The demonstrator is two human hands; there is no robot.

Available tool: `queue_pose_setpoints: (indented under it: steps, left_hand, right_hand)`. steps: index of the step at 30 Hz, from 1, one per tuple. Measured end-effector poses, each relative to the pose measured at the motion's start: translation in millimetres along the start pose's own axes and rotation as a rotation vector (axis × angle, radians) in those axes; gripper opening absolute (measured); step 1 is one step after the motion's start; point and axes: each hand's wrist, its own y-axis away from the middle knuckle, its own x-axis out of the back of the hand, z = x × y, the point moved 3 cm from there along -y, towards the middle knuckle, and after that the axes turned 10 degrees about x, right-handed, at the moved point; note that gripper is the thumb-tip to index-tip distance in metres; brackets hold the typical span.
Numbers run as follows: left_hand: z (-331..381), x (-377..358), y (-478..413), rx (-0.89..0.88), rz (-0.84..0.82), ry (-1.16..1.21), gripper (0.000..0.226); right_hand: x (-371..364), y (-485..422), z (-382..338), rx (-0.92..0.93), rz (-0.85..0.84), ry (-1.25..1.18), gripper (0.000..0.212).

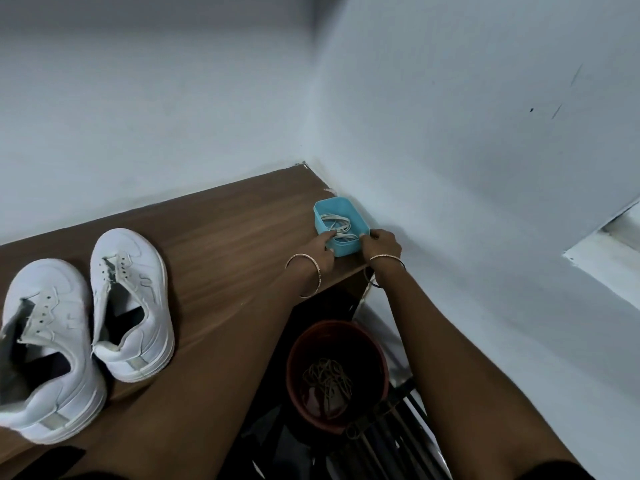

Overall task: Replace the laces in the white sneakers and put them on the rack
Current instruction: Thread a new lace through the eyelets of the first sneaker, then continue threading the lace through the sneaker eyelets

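- Currently, the brown wood-grain table (214, 237) carries the task items.
- Pair of white leather sneakers (128, 299), table's left end: eyelets bare, relacing not begun.
- Round red-brown plastic bucket (375, 358), below table's right end: tangled tan cords (327, 375) inside, possibly the removed laces.
- Small turquoise plastic box (332, 204), table's far right corner: the right hand (382, 243) grips its near corner.
- Coiled white laces (337, 223) inside that box: the left hand (320, 247) appears to pinch them.
- Outstanding: lacing both shoes, racking.
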Motion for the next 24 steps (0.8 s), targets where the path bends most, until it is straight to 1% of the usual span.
queue_pose_setpoints:
  steps: [1,2,5,10,13,15,18,21,24]
  left_hand:
    - [-3,-3,-5,0.021,-0.013,-0.007,0.07]
    - [-3,-3,-6,0.03,-0.026,-0.013,0.07]
    - [5,4,4,0.026,-0.014,0.006,0.051]
    - [0,18,20,0.011,0.036,0.077,0.046]
    - [-9,29,41,0.014,0.087,0.164,0.046]
    - [-19,38,58,0.025,0.117,0.195,0.047]
    - [-33,54,83,0.036,0.175,0.24,0.047]
    - [-47,72,104,0.066,0.267,0.259,0.043]
    - [-64,89,124,0.126,0.34,0.272,0.039]
  right_hand:
    - [-1,0,0,-0.009,0.009,-0.022,0.035]
    - [-1,-1,-1,-0.017,0.026,-0.049,0.034]
    - [-3,-2,-3,-0.052,0.06,-0.124,0.034]
    - [-8,10,-12,-0.078,0.073,-0.183,0.034]
    - [-15,27,-22,-0.083,0.083,-0.21,0.033]
    - [-27,34,-27,-0.074,0.087,-0.272,0.032]
    - [-50,50,-35,-0.073,0.042,-0.377,0.027]
    - [-69,72,-45,-0.061,0.034,-0.423,0.031]
    - [-84,99,-61,-0.065,-0.006,-0.43,0.026]
